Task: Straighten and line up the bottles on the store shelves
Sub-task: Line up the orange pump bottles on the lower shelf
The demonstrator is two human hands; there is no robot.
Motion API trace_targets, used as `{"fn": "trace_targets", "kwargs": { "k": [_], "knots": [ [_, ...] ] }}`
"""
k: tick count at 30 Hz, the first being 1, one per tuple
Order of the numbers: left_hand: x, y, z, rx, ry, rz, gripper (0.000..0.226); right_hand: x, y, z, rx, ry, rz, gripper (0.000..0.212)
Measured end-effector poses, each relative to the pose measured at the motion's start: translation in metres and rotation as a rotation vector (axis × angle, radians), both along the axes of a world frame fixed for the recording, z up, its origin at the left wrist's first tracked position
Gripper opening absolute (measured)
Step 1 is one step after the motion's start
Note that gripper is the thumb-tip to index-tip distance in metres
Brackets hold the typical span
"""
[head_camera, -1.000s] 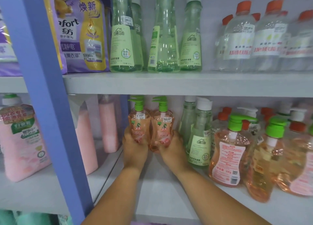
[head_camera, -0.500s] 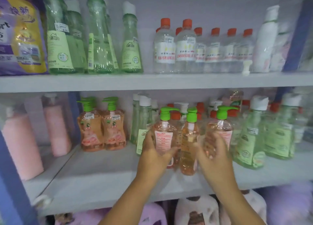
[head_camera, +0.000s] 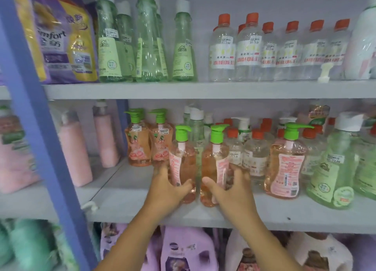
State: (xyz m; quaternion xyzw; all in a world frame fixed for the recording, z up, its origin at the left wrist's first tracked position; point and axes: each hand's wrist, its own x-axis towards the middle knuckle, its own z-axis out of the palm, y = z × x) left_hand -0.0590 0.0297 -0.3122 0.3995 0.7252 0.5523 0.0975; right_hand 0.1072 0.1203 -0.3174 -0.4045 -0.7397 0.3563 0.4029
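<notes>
A: While both hands are occupied, note it: left hand [head_camera: 165, 189] wraps the left pump bottle [head_camera: 183, 164], right hand [head_camera: 230, 189] wraps the right pump bottle [head_camera: 214, 166]. Fingers curled round each, thumbs in front.

B: Where on the shelf?

A: Middle shelf [head_camera: 284, 219], close to its front edge, left of centre. Bottles stand nearly side by side, a narrow gap between them, long axes upright, the left one tipped slightly. Labels face sideways, not forward.

B: Reference for lining up?

A: Two matching orange bottles [head_camera: 150, 146] sit behind and to the left, toward the rear edge, near the blue upright [head_camera: 40, 128], labels forward. The left hand is the nearer one to them. A third orange pump bottle [head_camera: 284, 164] stands to the right near the front edge, back label out.

B: So the move?

A: My guess: turn both about their upright axes until fronts face out, then slide back-left into that row.

B: Surroundings?

A: Clear red-capped bottles [head_camera: 256, 154] crowd just behind; green bottles [head_camera: 333, 169] at right. Knocking those is the risk.
</notes>
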Motion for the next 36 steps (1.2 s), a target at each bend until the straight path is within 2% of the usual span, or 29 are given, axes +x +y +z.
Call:
{"fn": "trace_targets", "kwargs": {
  "k": [2, 4, 6, 8, 10, 12, 15, 18, 19, 20, 22, 23, 25, 26, 27, 28, 30, 31, 34, 36],
  "knots": [
    [-0.015, -0.011, 0.0, 0.037, 0.004, 0.027, 0.066, -0.022, -0.012, -0.005, 0.003, 0.035, 0.035, 0.086],
    [-0.025, -0.019, -0.001, 0.065, -0.006, 0.036, 0.083, -0.042, -0.021, -0.009, -0.043, 0.09, 0.091, 0.085],
    [-0.033, -0.021, 0.001, 0.078, 0.011, 0.014, 0.09, -0.059, -0.027, -0.012, -0.039, 0.071, 0.11, 0.089],
    [-0.04, -0.02, 0.003, 0.076, -0.011, 0.001, 0.08, -0.072, -0.027, -0.012, 0.013, 0.045, 0.102, 0.096],
    [-0.047, -0.021, 0.005, 0.102, -0.128, -0.038, 0.062, -0.083, -0.029, -0.004, 0.035, 0.028, 0.11, 0.099],
    [-0.058, -0.025, 0.005, 0.115, -0.211, -0.081, 0.055, -0.095, -0.028, -0.002, 0.04, -0.007, 0.128, 0.098],
    [-0.079, -0.032, 0.005, 0.105, -0.225, -0.088, 0.075, -0.111, -0.03, 0.002, 0.018, -0.065, 0.243, 0.081],
    [-0.102, -0.036, 0.002, 0.115, -0.225, 0.007, 0.1, -0.101, -0.039, 0.013, 0.02, -0.005, 0.305, 0.04],
    [-0.108, -0.036, -0.001, 0.126, -0.224, 0.027, 0.1, -0.085, -0.039, 0.015, 0.058, 0.056, 0.221, 0.033],
    [-0.111, -0.035, -0.004, 0.13, -0.213, 0.036, 0.097, -0.062, -0.037, 0.018, 0.14, 0.13, 0.067, 0.036],
    [-0.111, -0.031, -0.011, 0.113, -0.183, 0.04, 0.077, -0.009, -0.026, 0.025, 0.335, 0.245, -0.323, 0.04],
    [-0.109, -0.03, -0.013, 0.121, -0.167, 0.04, 0.063, 0.016, -0.015, 0.027, 0.362, 0.259, -0.503, 0.046],
    [-0.104, -0.026, -0.017, 0.156, -0.158, 0.038, 0.049, 0.054, 0.01, 0.032, 0.226, 0.227, -0.684, 0.07],
    [-0.103, -0.024, -0.019, 0.165, -0.16, 0.029, 0.049, 0.065, 0.023, 0.032, 0.118, 0.187, -0.685, 0.08],
    [-0.102, -0.023, -0.02, 0.173, -0.164, 0.022, 0.052, 0.07, 0.032, 0.032, 0.03, 0.179, -0.635, 0.081],
    [-0.101, -0.023, -0.019, 0.177, -0.168, 0.011, 0.055, 0.071, 0.036, 0.032, -0.024, 0.194, -0.572, 0.068],
    [-0.102, -0.023, -0.018, 0.17, -0.186, -0.004, 0.063, 0.068, 0.036, 0.033, -0.009, 0.176, -0.474, 0.028],
    [-0.102, -0.024, -0.017, 0.173, -0.201, 0.0, 0.068, 0.064, 0.033, 0.034, 0.027, 0.146, -0.449, 0.024],
    [-0.101, -0.027, -0.018, 0.157, -0.163, 0.031, 0.085, 0.044, 0.012, 0.031, 0.021, 0.068, -0.341, 0.027],
    [-0.099, -0.032, -0.017, 0.145, -0.145, 0.0, 0.086, 0.022, -0.002, 0.02, -0.009, 0.016, -0.251, 0.035]
  ]
}}
